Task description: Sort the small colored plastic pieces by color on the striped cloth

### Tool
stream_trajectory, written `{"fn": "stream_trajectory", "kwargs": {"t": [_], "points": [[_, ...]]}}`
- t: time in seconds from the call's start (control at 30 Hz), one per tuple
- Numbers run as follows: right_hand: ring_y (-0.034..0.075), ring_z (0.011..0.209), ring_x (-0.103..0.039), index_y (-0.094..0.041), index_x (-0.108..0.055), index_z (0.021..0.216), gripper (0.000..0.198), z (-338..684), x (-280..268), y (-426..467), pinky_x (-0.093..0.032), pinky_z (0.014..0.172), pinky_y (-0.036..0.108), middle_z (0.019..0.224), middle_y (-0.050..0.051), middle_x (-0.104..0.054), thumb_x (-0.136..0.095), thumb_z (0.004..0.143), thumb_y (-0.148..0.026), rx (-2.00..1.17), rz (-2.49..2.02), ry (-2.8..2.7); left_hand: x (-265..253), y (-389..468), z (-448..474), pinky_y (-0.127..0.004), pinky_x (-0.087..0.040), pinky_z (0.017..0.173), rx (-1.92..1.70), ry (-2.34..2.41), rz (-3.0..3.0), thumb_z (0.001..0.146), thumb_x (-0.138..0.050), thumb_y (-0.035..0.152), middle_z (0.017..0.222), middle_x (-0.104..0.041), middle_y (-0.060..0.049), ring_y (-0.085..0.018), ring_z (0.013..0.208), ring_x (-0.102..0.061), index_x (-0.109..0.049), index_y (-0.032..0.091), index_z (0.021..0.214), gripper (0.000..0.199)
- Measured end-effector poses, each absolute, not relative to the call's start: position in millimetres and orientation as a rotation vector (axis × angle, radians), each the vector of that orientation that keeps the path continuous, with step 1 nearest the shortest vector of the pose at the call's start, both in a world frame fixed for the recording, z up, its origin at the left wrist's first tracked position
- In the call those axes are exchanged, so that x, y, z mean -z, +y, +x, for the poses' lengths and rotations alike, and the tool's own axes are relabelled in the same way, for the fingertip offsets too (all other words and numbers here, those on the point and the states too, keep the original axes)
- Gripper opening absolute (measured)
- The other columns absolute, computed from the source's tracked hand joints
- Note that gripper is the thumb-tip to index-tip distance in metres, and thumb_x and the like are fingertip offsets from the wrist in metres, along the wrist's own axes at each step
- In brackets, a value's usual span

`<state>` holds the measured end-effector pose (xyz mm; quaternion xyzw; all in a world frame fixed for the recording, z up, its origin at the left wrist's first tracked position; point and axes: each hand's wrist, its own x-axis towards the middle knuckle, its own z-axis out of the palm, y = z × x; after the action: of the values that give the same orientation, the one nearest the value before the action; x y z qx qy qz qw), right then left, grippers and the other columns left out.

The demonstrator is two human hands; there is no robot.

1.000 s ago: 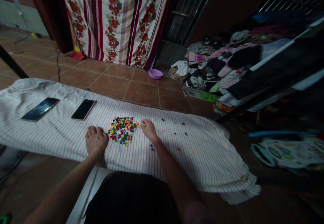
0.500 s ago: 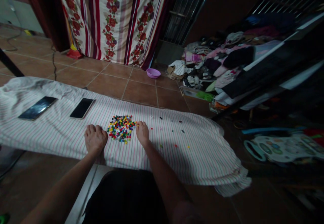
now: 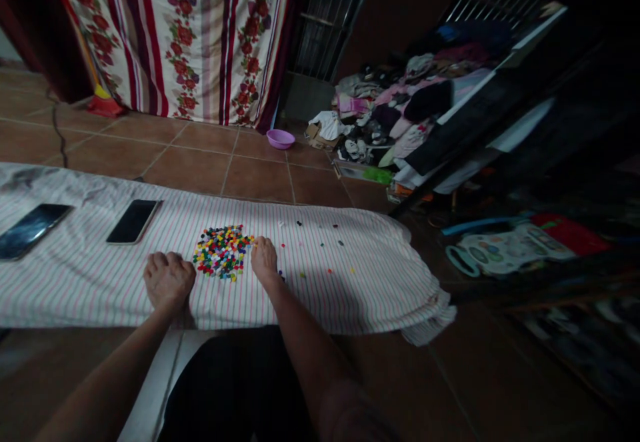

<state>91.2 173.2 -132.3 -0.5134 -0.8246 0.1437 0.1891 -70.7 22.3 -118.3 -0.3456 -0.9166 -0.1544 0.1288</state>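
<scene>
A pile of small coloured pieces (image 3: 220, 253), like tiny beads or blocks, lies spread on a striped cloth (image 3: 125, 282). My right hand (image 3: 264, 259) rests at the pile's right edge, its fingertips pinched together beside orange and yellow pieces. What sits between those fingertips is too small to make out. Left of the pile, my left hand (image 3: 169, 279) leans on the cloth with its fingers curled in, and I see nothing in it. Several single pieces are set out to the right, among them a red piece (image 3: 329, 271) and a yellow piece (image 3: 352, 270).
Two phones, a nearer-to-pile phone (image 3: 133, 221) and a far-left phone (image 3: 35, 230), lie on the cloth. Beyond stand a purple basin (image 3: 281, 139) and a flowered curtain (image 3: 205, 42). A clothes heap (image 3: 390, 102) and a toy panel (image 3: 495, 253) are at the right.
The whole view has shifted, so the scene sits further left. My right hand stays at the pile's right edge with fingers pinched; my left hand stays on the cloth.
</scene>
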Motion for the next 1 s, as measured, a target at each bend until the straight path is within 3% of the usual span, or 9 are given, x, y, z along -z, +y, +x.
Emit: {"fn": "stream_trajectory", "kwargs": {"t": [0.23, 0.53, 0.77, 1.0], "points": [[0.021, 0.102, -0.057, -0.018, -0.062, 0.108, 0.028, 97, 122, 166, -0.043, 0.091, 0.032, 0.104, 0.011, -0.065, -0.042, 0.091, -0.008, -0.447, -1.405, -2.418, 113, 22, -66, -0.048, -0.040, 0.093, 0.472, -2.657, -1.016, 0.082, -0.034, 0.031, 0.108, -0.057, -0.022, -0.035, 0.116, -0.048, -0.061, 0.007, 0.102, 0.041], [0.015, 0.090, -0.061, -0.023, -0.068, 0.099, 0.021, 127, 108, 172, -0.044, 0.078, 0.024, 0.097, 0.004, -0.069, -0.048, 0.095, -0.026, -0.595, -1.346, -2.494, 108, 20, -62, -0.055, -0.041, 0.088, 0.586, -2.624, -1.044, 0.079, -0.039, 0.028, 0.110, -0.057, -0.027, -0.040, 0.115, -0.049, -0.060, 0.004, 0.109, 0.043], [0.015, 0.086, -0.064, -0.023, -0.071, 0.098, 0.019, 191, 107, 191, -0.047, 0.078, 0.023, 0.094, 0.003, -0.071, -0.054, 0.089, -0.022, -0.586, -1.465, -2.268, 115, 19, -65, -0.053, -0.042, 0.089, 0.559, -2.599, -1.059, 0.083, -0.034, 0.031, 0.106, -0.057, -0.028, -0.039, 0.116, -0.048, -0.061, 0.002, 0.104, 0.045], [0.016, 0.088, -0.063, -0.020, -0.071, 0.094, 0.025, 262, 109, 205, -0.048, 0.083, 0.024, 0.093, 0.005, -0.071, -0.050, 0.082, -0.017, -0.465, -1.584, -2.057, 117, 19, -65, -0.055, -0.042, 0.088, 0.596, -2.613, -1.012, 0.081, -0.034, 0.032, 0.112, -0.057, -0.022, -0.038, 0.114, -0.048, -0.057, 0.011, 0.108, 0.041]]}}
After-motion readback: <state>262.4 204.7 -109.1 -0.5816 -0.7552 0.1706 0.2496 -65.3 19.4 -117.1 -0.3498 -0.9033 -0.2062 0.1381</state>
